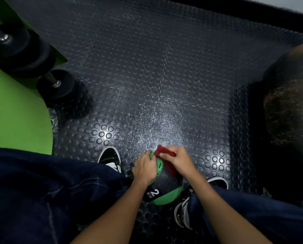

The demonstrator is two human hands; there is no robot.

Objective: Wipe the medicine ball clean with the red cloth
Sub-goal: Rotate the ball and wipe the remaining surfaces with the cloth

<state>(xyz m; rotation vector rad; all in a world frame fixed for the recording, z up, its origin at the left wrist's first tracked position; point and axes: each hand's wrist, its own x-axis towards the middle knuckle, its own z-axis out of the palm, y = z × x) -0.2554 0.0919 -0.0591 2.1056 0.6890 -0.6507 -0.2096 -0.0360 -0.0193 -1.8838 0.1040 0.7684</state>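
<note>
A black and green medicine ball point(162, 188) marked "2 KG" sits low between my knees, over the studded floor. My left hand point(144, 169) grips the ball's far left side, fingers curled over its green panel. My right hand point(179, 160) holds the red cloth point(164, 154) and presses it against the ball's top right side. Part of the cloth hangs down the ball under my palm. The ball's far side is hidden by both hands.
Dark studded rubber flooring point(147, 85) stretches ahead. A green machine frame point(18, 110) with black padded rollers point(59, 85) stands at the left. A large dark ball point(291, 95) sits at the right edge. My shoes point(111, 158) flank the medicine ball.
</note>
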